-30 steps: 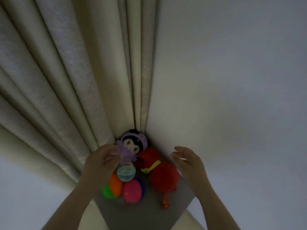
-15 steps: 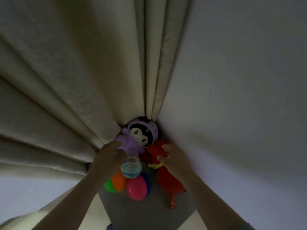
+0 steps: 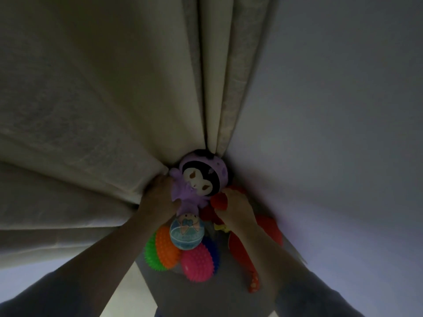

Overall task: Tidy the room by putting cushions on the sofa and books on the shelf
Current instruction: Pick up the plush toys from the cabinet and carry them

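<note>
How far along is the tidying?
Nothing visible looks done: no cushion, sofa, book or shelf shows. In hand: the right hand grips a red plush toy, the left hand touches a purple plush doll. Cushions and books seem left to do.

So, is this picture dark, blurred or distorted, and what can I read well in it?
Head view: dim throughout, no glare; the curtain folds fan outward and bend, a wide-angle effect, and look soft; the spiky balls and the purple doll keep clear colour; the left hand and right hand are in shadow, so each grip is hard to read.
</note>
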Demonstrator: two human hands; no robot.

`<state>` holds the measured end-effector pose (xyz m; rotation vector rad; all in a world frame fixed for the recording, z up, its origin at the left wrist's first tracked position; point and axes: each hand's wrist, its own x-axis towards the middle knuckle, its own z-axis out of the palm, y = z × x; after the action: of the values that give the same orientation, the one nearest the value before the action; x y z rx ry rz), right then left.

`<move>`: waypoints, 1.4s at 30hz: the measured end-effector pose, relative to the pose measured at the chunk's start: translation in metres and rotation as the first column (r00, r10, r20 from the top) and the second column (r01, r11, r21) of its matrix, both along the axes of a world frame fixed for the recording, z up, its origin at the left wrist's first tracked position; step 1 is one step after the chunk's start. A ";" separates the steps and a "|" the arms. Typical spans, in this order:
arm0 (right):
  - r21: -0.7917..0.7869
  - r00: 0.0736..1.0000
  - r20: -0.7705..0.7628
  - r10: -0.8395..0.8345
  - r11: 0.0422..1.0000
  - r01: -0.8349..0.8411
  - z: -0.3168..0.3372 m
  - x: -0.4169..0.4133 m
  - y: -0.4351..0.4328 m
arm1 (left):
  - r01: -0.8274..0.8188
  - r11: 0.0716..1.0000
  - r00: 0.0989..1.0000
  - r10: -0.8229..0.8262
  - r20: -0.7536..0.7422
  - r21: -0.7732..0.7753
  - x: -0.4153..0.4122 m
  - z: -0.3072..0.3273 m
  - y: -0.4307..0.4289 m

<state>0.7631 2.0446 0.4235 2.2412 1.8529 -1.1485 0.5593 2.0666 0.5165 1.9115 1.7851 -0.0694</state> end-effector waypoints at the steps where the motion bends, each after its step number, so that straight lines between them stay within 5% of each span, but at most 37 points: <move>1: 0.036 1.000 0.008 0.011 0.999 -0.012 -0.020 0.001 -0.002 | 0.014 1.000 1.000 -0.014 -0.006 -0.007 -0.001 -0.007 0.002; 14: 0.136 0.999 -0.007 -0.040 0.990 0.041 0.028 0.005 -0.030 | 0.105 0.993 0.990 -0.110 -0.084 -0.060 -0.008 -0.047 0.021; 25: 0.212 0.950 -0.062 -0.305 0.926 0.312 0.086 0.045 -0.071 | -0.010 0.984 0.981 -0.025 0.195 0.176 0.001 -0.007 0.009; 42: 0.450 0.909 -0.235 -0.345 0.790 0.416 0.185 0.058 -0.122 | -0.157 0.928 0.947 0.044 0.318 0.339 0.026 0.079 -0.038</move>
<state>0.8207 1.9225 0.6084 3.0095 1.9813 -0.9682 0.5851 2.0281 0.5956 1.9341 1.7650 0.6016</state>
